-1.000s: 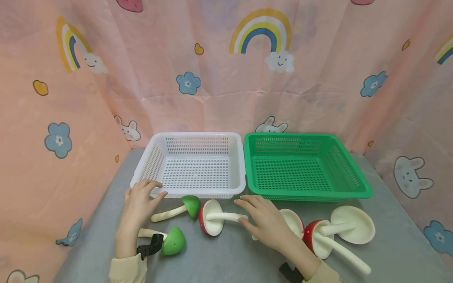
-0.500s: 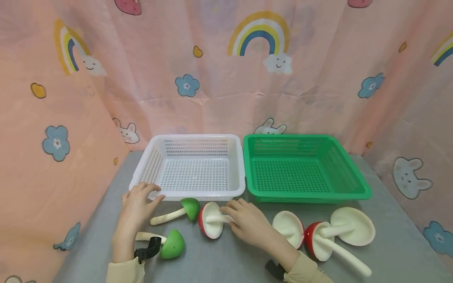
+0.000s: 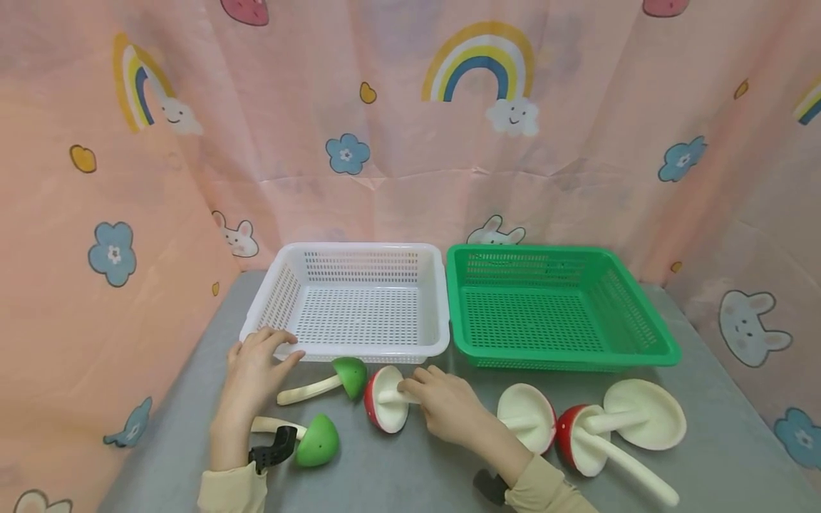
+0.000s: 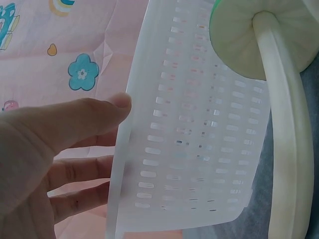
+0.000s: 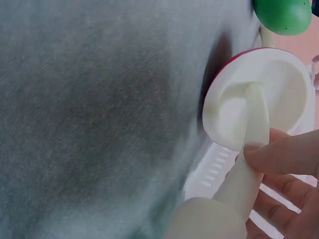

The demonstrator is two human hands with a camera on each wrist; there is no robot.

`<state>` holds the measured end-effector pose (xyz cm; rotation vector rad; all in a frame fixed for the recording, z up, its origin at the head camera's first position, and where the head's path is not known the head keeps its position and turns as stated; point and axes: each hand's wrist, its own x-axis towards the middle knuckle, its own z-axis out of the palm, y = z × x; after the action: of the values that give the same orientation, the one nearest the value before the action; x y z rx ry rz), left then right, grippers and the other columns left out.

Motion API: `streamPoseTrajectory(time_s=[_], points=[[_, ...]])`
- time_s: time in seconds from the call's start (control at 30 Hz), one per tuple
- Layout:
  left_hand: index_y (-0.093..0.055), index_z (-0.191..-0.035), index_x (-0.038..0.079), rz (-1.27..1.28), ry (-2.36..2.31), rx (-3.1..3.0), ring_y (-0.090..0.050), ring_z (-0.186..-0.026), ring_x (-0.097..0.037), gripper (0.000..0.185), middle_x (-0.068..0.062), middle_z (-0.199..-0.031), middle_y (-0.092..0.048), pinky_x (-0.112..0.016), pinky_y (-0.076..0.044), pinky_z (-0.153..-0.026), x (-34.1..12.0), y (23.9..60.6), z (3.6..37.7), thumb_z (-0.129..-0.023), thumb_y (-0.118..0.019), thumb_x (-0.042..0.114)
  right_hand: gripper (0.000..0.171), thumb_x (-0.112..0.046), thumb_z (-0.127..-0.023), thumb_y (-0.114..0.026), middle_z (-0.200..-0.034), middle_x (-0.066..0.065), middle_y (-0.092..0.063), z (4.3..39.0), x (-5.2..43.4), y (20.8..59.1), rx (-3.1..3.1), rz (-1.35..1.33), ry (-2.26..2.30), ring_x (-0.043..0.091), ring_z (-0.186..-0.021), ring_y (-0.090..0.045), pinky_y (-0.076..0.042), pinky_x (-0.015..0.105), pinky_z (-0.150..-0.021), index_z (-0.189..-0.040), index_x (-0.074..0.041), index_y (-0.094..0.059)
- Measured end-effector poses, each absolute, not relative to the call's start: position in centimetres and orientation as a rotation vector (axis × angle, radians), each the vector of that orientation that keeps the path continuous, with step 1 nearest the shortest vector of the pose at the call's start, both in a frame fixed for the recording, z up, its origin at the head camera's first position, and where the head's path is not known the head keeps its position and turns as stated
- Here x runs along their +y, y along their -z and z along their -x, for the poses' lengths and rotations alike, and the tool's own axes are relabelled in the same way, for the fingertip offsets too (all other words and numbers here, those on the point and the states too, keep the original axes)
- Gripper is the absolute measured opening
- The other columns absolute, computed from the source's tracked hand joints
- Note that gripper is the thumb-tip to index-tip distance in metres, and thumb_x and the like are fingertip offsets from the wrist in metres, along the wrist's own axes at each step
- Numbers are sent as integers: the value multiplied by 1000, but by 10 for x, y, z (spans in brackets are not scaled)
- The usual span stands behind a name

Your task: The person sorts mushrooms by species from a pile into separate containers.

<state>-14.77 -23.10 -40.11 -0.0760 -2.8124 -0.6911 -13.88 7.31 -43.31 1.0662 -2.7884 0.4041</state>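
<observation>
White and perforated, the left basket [image 3: 359, 317] is set close beside the green basket [image 3: 532, 320] in the head view. By its near-left corner the left hand [image 3: 255, 367] is held, thumb and loosely bent fingers parted. A red-capped mushroom [image 3: 391, 415] is held by its stem in the right hand [image 3: 445, 402], just nearer than that basket's near edge. Grey cloth [image 3: 398, 477] is exposed nearer still; this room is bounded leftward by two green-capped mushrooms [image 3: 317, 442], rightward by three more mushrooms [image 3: 593, 447].

In the left wrist view, the rim is flanked by thumb and fingers; whether it is touched cannot be told.

In the right wrist view, the stem is pinched between thumb and fingers.
</observation>
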Motion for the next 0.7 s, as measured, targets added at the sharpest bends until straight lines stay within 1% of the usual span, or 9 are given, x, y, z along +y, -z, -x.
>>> streamPoseTrajectory(time_s=[0.13,0.3,0.5,0.6,0.7], points=[[-66,-105,11,79,688,-2807,-54,-112,-35,24,-10,-110,-64,-68,-22,-105,-231,401,148,-87,-69,27,39,8,-76,-65,-86,-5,-61,139,73,433,-2763,-1073,-405,8,-70,-43,-32,15,-50,-103,-19,-70],[-66,-105,11,85,692,-2803,-54,-112,-35,24,-10,-110,-64,-68,-22,-105,-231,402,148,-87,-69,27,39,7,-77,-65,-85,-7,-59,137,73,430,-2746,-1058,-407,7,-70,-42,-29,14,-48,-103,-22,-70],[-66,-104,10,83,692,-2791,-54,-111,-36,23,-10,-109,-64,-69,-21,-105,-230,403,148,-86,-69,26,42,8,-77,-64,-85,-9,-57,133,75,420,-2677,-1066,-391,8,-73,-47,-27,13,-48,-104,-24,-68],[-66,-104,10,80,688,-2790,-54,-111,-36,24,-10,-109,-64,-70,-21,-105,-230,403,148,-86,-69,26,43,8,-77,-64,-87,-9,-58,131,76,414,-2643,-1077,-385,8,-76,-50,-27,13,-48,-104,-24,-67],[-66,-104,10,80,692,-2791,-54,-112,-36,24,-10,-110,-64,-70,-21,-105,-230,402,148,-87,-69,26,44,9,-76,-64,-92,-10,-60,129,77,405,-2604,-1085,-392,8,-80,-54,-32,14,-49,-106,-24,-66]])
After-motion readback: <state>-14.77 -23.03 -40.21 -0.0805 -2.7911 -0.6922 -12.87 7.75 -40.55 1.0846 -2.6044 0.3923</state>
